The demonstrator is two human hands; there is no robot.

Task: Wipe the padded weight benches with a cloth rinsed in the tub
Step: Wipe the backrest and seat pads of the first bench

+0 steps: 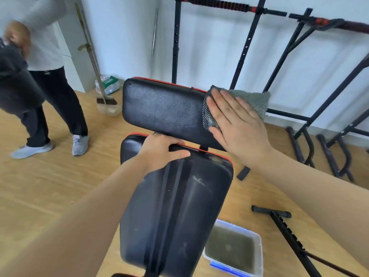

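Note:
A black padded weight bench with red trim fills the middle of the head view. Its raised upper pad [165, 106] stands behind a long lower pad [175, 206] marked with dusty streaks. My right hand [237, 124] lies flat with fingers spread, pressing a grey cloth [251, 99] against the right end of the upper pad. The cloth hangs over that end. My left hand [161, 150] grips the top edge of the lower pad. A clear plastic tub [257, 254] of murky water sits on the floor right of the bench.
Another person [44, 76] stands at the left on the wooden floor. A broom and dustpan [105, 102] lean by the wall near a bag [108, 83]. Black racks [299, 76] line the right wall. A black floor bar [279, 218] lies near the tub.

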